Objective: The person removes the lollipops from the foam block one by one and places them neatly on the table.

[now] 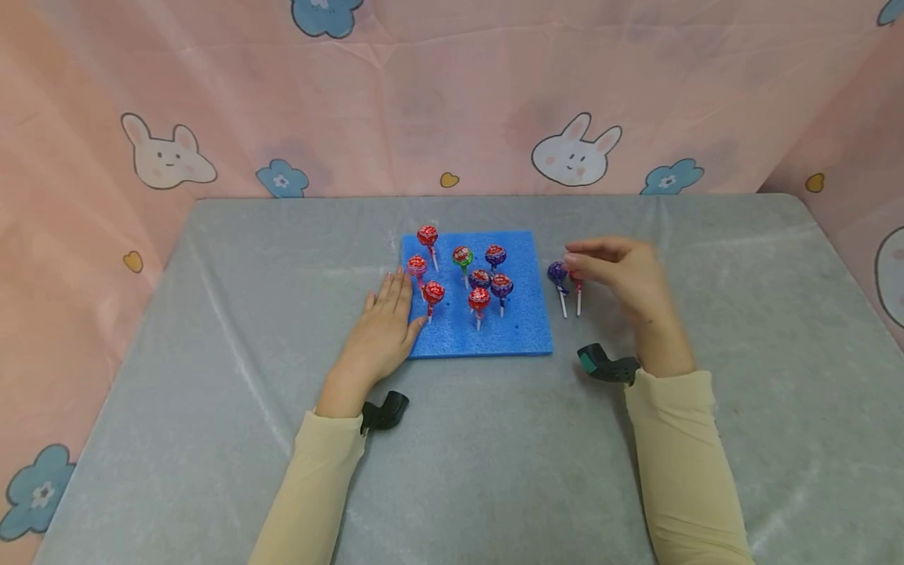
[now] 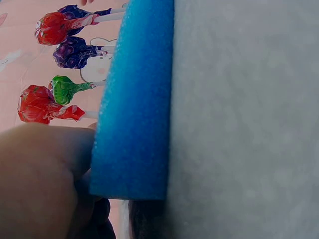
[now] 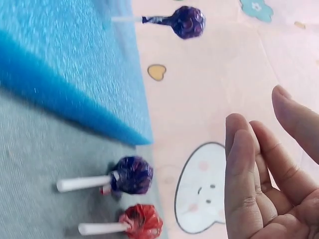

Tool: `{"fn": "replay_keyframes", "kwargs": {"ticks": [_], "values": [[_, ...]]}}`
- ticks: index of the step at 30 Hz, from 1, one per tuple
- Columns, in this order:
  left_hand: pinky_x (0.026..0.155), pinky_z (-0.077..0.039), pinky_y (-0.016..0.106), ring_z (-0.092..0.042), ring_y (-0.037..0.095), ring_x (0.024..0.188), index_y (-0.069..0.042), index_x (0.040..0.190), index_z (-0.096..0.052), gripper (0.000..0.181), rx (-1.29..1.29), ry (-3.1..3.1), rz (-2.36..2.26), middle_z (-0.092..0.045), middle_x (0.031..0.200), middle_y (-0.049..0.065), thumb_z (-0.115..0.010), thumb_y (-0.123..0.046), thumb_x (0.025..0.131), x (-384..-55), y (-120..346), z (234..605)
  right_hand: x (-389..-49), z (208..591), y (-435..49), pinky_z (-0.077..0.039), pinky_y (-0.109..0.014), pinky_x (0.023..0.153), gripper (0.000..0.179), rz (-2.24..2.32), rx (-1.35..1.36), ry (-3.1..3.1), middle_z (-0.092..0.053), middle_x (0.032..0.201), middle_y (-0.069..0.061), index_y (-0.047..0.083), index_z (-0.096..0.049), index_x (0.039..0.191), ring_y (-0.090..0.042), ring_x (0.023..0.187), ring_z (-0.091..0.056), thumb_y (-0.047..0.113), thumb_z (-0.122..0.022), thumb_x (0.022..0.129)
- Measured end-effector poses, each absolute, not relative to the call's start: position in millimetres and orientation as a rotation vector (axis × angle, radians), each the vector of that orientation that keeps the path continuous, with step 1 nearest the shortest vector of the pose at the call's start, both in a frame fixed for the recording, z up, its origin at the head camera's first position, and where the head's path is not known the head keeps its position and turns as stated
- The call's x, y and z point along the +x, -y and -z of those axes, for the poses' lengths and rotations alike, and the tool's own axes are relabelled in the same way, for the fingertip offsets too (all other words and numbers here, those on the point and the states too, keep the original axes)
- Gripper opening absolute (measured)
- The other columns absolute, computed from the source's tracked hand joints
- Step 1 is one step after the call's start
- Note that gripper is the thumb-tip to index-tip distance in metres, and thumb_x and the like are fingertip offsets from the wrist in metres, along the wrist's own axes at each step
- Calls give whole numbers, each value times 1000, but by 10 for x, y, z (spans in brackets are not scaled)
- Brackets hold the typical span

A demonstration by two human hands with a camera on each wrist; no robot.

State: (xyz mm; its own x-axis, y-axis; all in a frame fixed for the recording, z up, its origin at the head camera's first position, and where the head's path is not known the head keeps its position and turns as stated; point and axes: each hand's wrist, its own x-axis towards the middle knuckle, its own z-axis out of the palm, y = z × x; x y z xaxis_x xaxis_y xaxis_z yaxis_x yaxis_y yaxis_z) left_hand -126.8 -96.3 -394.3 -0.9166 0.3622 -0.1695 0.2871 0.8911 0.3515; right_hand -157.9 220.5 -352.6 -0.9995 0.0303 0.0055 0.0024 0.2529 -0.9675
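My left hand [image 1: 377, 333] lies flat with straight fingers along the left edge of a blue foam board [image 1: 523, 333], thumb at its front-left part. Several wrapped lollipops stand upright on their sticks in the board, among them a green one [image 1: 462, 256], a front red one [image 1: 479, 298] and a purple one [image 1: 502, 285]. Right of the board, a purple lollipop [image 3: 133, 175] and a red lollipop [image 3: 143, 221] lie side by side on the table. Close over them is my right hand [image 1: 625, 278], its thumb and fingertips apart and nothing between them.
A grey cloth covers the table [image 1: 480, 455]. Behind it hangs a pink curtain [image 1: 395, 102] printed with rabbits and flowers. Each wrist carries a dark camera mount, the right one [image 1: 606, 365] hanging low over the table and the left one [image 1: 385, 411] in front of the board.
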Motion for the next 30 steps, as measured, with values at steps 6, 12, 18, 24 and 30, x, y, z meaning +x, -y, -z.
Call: {"fn": "replay_keyframes", "kwargs": {"ticks": [6, 12, 18, 24, 30], "values": [[114, -2, 45, 5, 26, 143, 1, 150, -5, 68, 496, -2834, -479, 2, 157, 14, -35, -37, 102, -1268, 962, 3950, -1583, 3542, -2136, -52, -19, 70, 24, -1898, 104, 2514, -69, 86, 5, -5, -70, 100, -10, 77, -64, 13, -72, 84], [114, -3, 45, 4, 27, 143, 1, 149, -6, 67, 500, -2836, -497, 2, 157, 14, -36, -36, 102, -1260, 961, 3938, -1572, 3546, -2072, -52, -22, 68, 36, -1890, 128, 2584, -69, 82, 9, -11, -65, 105, -8, 76, -65, 17, -73, 84], [114, -2, 45, 4, 27, 143, 1, 150, -5, 67, 497, -2836, -499, 2, 157, 13, -35, -36, 102, -1272, 957, 3949, -1568, 3525, -1982, -51, -21, 73, 32, -1833, 222, 2690, -70, 90, 4, -9, -66, 106, -7, 81, -65, 14, -71, 85], [114, -2, 44, 4, 26, 144, 1, 150, -5, 68, 500, -2835, -485, 2, 157, 13, -35, -37, 102, -1280, 954, 3951, -1576, 3571, -1899, -50, -19, 79, 29, -1850, 309, 2768, -69, 102, -16, -9, -66, 107, -6, 85, -66, 10, -70, 85], [114, -3, 45, 4, 27, 144, 1, 149, -6, 68, 497, -2836, -490, 1, 157, 14, -36, -36, 102, -1264, 968, 3958, -1591, 3659, -1821, -51, -20, 78, 31, -1936, 324, 2822, -69, 101, -17, -10, -65, 109, -7, 84, -67, 8, -71, 84]]}}
